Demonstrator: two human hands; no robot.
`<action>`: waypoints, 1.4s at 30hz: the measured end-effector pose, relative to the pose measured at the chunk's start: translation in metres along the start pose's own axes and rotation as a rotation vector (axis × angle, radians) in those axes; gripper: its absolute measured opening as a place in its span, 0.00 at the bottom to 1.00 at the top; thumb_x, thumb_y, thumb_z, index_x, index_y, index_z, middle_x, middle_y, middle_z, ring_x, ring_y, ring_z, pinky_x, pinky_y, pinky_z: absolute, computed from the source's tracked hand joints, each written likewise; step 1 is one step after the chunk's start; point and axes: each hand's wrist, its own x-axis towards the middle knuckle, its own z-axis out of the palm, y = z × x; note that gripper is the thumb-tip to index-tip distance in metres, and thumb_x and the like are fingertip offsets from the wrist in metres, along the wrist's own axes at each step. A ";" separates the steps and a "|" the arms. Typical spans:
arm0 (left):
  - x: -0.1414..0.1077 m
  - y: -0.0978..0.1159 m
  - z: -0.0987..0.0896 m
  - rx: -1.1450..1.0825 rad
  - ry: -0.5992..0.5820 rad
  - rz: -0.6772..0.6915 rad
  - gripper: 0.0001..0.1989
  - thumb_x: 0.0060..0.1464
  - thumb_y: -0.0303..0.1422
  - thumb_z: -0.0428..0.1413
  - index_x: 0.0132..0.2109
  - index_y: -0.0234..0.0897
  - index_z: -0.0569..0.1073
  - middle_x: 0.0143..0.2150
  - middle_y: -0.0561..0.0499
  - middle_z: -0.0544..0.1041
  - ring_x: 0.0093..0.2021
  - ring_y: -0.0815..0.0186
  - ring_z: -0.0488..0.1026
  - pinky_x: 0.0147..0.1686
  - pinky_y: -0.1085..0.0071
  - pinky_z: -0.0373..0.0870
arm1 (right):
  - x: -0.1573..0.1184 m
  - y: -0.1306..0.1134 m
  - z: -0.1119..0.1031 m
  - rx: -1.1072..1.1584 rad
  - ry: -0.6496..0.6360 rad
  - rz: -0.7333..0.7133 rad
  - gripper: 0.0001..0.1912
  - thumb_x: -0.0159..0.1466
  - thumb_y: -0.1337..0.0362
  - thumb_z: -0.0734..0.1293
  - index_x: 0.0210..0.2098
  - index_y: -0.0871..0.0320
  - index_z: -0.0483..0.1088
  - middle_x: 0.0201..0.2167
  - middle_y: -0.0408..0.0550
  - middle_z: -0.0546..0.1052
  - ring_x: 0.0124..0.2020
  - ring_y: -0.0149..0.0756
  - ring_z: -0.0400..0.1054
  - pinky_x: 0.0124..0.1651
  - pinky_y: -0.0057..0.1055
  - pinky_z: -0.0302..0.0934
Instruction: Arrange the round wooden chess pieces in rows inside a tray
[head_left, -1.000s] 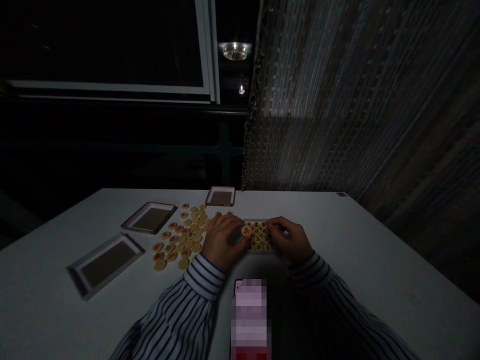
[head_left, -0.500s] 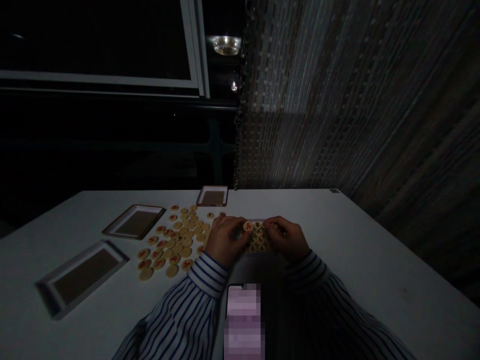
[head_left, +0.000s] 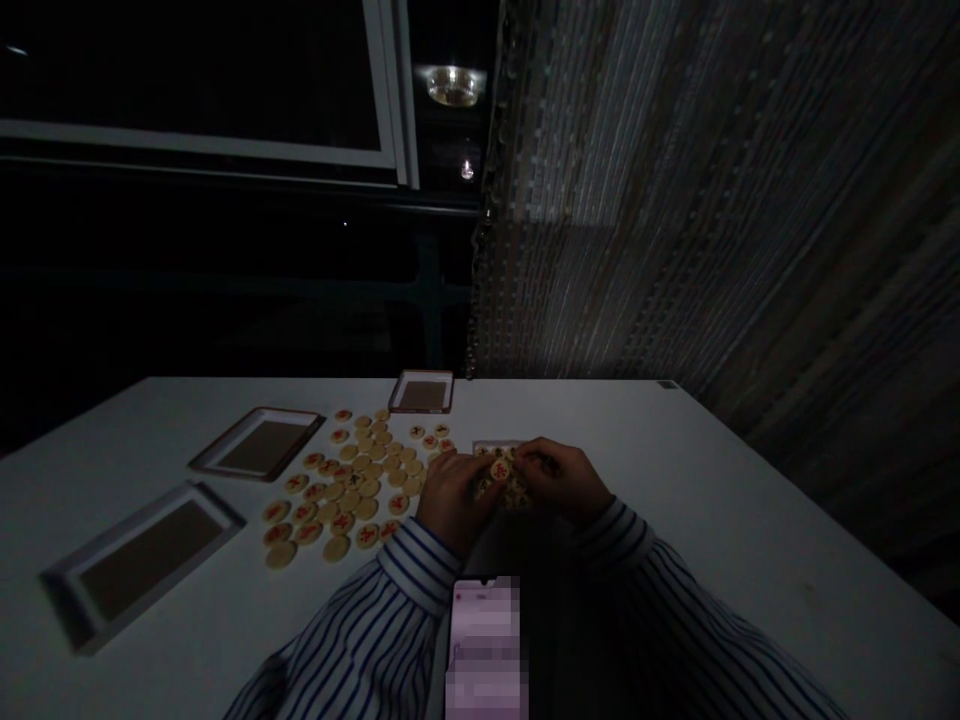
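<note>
Between the thumb and fingers of my left hand is a round Chinese chess piece with a red character. It is held over a small box in which several pieces with dark characters lie. My right hand is closed at the box's right side, its fingertips close to the held piece; whatever they pinch is hidden. To the left of my left hand, many loose Chinese chess pieces are spread on the white table, some showing red characters, others plain.
Left of the loose pieces lie two shallow trays, a brown-rimmed one and a pale one. A smaller tray sits at the table's far edge. A lit phone is below my hands. A string curtain hangs behind.
My left hand has moved slightly with the red-marked piece, nearer to my right fingertips. More of the box's far rim shows. The whole view has shifted slightly.
</note>
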 end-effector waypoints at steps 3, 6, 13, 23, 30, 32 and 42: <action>-0.002 -0.001 0.003 -0.016 -0.003 0.027 0.10 0.47 0.36 0.53 0.38 0.37 0.72 0.33 0.49 0.76 0.35 0.64 0.71 0.45 0.60 0.61 | -0.003 0.004 0.002 0.038 -0.042 0.013 0.10 0.55 0.60 0.61 0.30 0.60 0.69 0.20 0.42 0.69 0.20 0.26 0.61 0.22 0.21 0.55; -0.003 -0.001 0.005 -0.038 -0.028 0.033 0.10 0.48 0.35 0.53 0.38 0.38 0.72 0.33 0.50 0.76 0.36 0.64 0.70 0.46 0.60 0.60 | -0.005 0.006 0.004 0.108 -0.069 0.034 0.09 0.55 0.60 0.61 0.30 0.59 0.69 0.23 0.43 0.71 0.22 0.26 0.63 0.24 0.22 0.57; -0.002 0.004 0.002 -0.170 -0.095 -0.067 0.11 0.47 0.36 0.53 0.39 0.38 0.72 0.35 0.48 0.76 0.37 0.64 0.71 0.39 0.65 0.66 | -0.005 0.007 0.005 0.183 -0.076 0.066 0.08 0.53 0.61 0.63 0.28 0.59 0.69 0.24 0.44 0.72 0.23 0.28 0.65 0.26 0.24 0.59; 0.000 0.009 -0.001 -0.574 -0.130 -0.377 0.12 0.49 0.35 0.51 0.37 0.36 0.74 0.37 0.48 0.77 0.39 0.65 0.72 0.42 0.68 0.67 | -0.007 0.005 0.003 0.213 -0.061 0.008 0.11 0.54 0.59 0.63 0.32 0.58 0.71 0.30 0.46 0.75 0.31 0.32 0.68 0.34 0.27 0.62; 0.003 0.014 -0.003 -0.640 -0.083 -0.498 0.11 0.45 0.35 0.54 0.34 0.35 0.75 0.33 0.49 0.78 0.35 0.64 0.73 0.40 0.67 0.69 | -0.009 0.005 0.004 0.045 -0.077 -0.075 0.14 0.55 0.58 0.62 0.38 0.57 0.70 0.30 0.46 0.74 0.28 0.30 0.67 0.32 0.27 0.62; 0.004 0.015 -0.003 -0.636 -0.075 -0.498 0.11 0.45 0.35 0.54 0.34 0.35 0.75 0.33 0.50 0.78 0.35 0.64 0.73 0.40 0.67 0.69 | -0.009 0.003 0.004 -0.039 -0.064 -0.133 0.14 0.54 0.58 0.63 0.39 0.56 0.69 0.30 0.45 0.74 0.28 0.30 0.67 0.33 0.27 0.62; 0.001 0.012 -0.002 -0.530 -0.077 -0.444 0.12 0.47 0.36 0.52 0.35 0.35 0.75 0.33 0.49 0.77 0.36 0.65 0.73 0.40 0.67 0.69 | -0.008 0.004 0.004 -0.357 -0.058 -0.271 0.15 0.55 0.57 0.62 0.39 0.58 0.69 0.34 0.49 0.74 0.35 0.35 0.67 0.37 0.31 0.59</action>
